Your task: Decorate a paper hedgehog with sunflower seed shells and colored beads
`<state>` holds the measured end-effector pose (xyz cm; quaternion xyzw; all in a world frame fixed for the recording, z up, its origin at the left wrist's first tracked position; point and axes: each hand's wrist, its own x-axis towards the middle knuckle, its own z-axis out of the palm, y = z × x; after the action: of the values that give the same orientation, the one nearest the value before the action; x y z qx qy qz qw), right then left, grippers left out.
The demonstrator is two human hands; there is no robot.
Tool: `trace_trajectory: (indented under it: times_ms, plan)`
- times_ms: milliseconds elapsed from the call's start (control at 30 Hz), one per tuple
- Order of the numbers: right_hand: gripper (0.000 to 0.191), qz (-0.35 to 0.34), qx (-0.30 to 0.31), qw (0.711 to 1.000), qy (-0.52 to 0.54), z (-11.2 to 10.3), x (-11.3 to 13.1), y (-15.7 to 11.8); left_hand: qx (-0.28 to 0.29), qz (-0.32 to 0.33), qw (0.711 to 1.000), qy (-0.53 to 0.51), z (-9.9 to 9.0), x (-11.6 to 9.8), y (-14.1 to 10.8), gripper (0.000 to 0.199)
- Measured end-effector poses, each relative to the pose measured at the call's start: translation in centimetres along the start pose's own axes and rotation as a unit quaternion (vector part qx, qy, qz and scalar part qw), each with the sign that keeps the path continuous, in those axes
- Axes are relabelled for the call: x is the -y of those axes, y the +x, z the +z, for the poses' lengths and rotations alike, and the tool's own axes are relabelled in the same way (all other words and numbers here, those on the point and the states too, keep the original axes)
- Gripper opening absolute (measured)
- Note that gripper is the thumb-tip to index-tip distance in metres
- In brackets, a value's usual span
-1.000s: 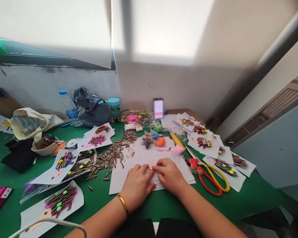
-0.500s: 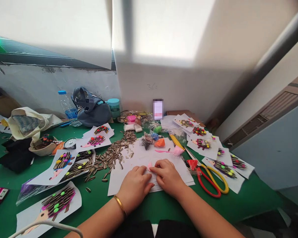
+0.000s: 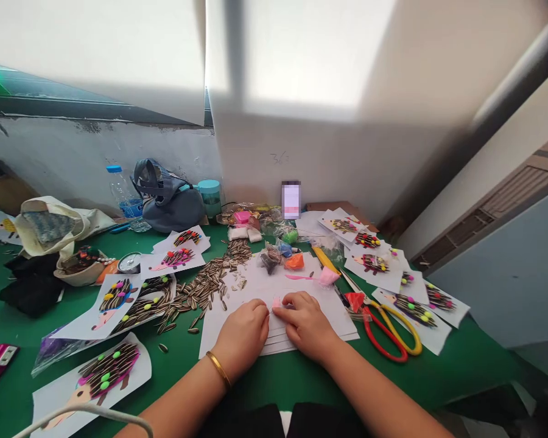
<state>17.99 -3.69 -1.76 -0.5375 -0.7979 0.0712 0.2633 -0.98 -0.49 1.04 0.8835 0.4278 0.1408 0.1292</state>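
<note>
A small flat piece of pink modelling clay [image 3: 276, 302] lies on the white paper [image 3: 256, 278] in front of me. My right hand [image 3: 308, 319] is closed, its index fingertip pressing the clay's right side while the other fingers curl. My left hand [image 3: 243, 331], with a gold bangle at the wrist, rests on the sheet just left of the clay. Its fingers are bent in and their tips are hidden, so I cannot see what they hold. Beyond lie a pink clay lump [image 3: 327, 277] with a thin strip, and an orange clay packet [image 3: 295, 261].
Sunflower seeds [image 3: 210, 283] are heaped to the left. Seed hedgehog pictures lie on both sides, one stack [image 3: 374, 267] at right. Red-and-yellow scissors [image 3: 390, 328] lie right of the paper. A phone [image 3: 291, 201] stands at the back, near a blue bag [image 3: 171, 204] and a bottle [image 3: 128, 201].
My left hand has drawn slightly left and its fingers have curled in, away from the pink clay. My right hand stays almost in place at the clay.
</note>
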Motion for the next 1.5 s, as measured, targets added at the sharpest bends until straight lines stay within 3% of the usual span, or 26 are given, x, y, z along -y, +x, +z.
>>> trace_trajectory:
  times_ms: [200, 433, 700, 1100, 1500]
  plan:
    - [0.05, 0.028, -0.043, 0.998, 0.03, -0.3, -0.5, 0.1, -0.027, 0.02, 0.999, 0.013, 0.7, 0.0, -0.1, 0.027]
    - [0.047, 0.033, -0.056, 0.997, 0.033, 0.1, -1.0, 0.2, -0.008, 0.044, 0.998, 0.05, 1.3, -0.4, -0.4, 0.041]
    - [0.05, 0.044, -0.052, 0.997, 0.033, 0.1, -1.0, 0.3, -0.012, 0.053, 0.998, 0.04, 1.1, -0.1, -0.2, 0.034]
    - [0.049, 0.054, -0.059, 0.996, 0.037, 0.1, -1.1, 0.3, -0.006, 0.038, 0.998, 0.057, 1.5, 0.0, 0.0, 0.042]
    - [0.048, 0.082, -0.011, 0.997, 0.004, 0.3, -0.6, 0.6, 0.006, 0.016, 0.998, 0.056, 1.3, -0.3, 0.4, 0.042]
